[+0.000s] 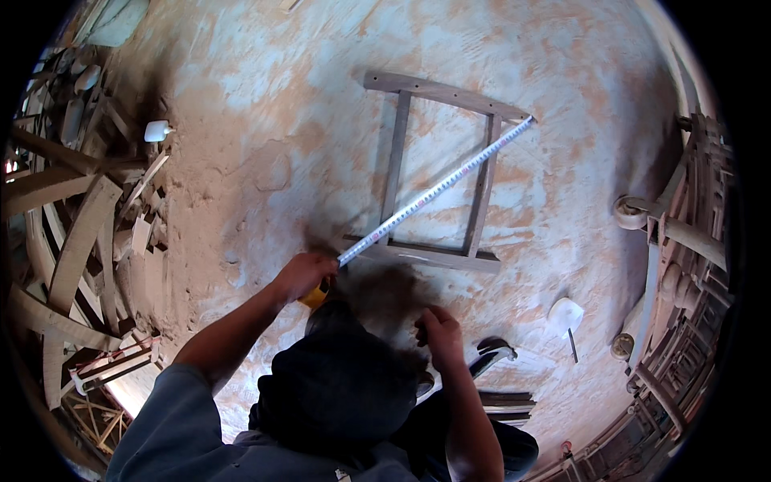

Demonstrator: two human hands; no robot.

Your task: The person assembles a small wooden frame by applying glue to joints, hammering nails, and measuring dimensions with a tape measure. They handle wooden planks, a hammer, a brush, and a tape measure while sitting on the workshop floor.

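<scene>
My left hand point(303, 277) is closed around a yellow tape measure point(315, 296), most of whose case the hand hides. Its white blade point(438, 189) runs out diagonally across a wooden frame point(395, 165) lying on the floor. The blade's far end rests by the frame's far right corner. Two long side pieces join a slightly curved far rail point(450, 92), dotted with small holes, to a near rail point(434, 255). My right hand point(440, 331) is raised near the frame's close edge, apart from it, with fingers curled in. Whatever those fingers may hold is hidden.
Piled curved timber point(80, 249) fills the left side, with a small white bottle point(157, 131) beside it. At right lie a round white object point(566, 317) and stacked wooden parts point(683, 233). A curved-headed tool point(498, 350) and dark slats point(506, 406) lie near my right arm.
</scene>
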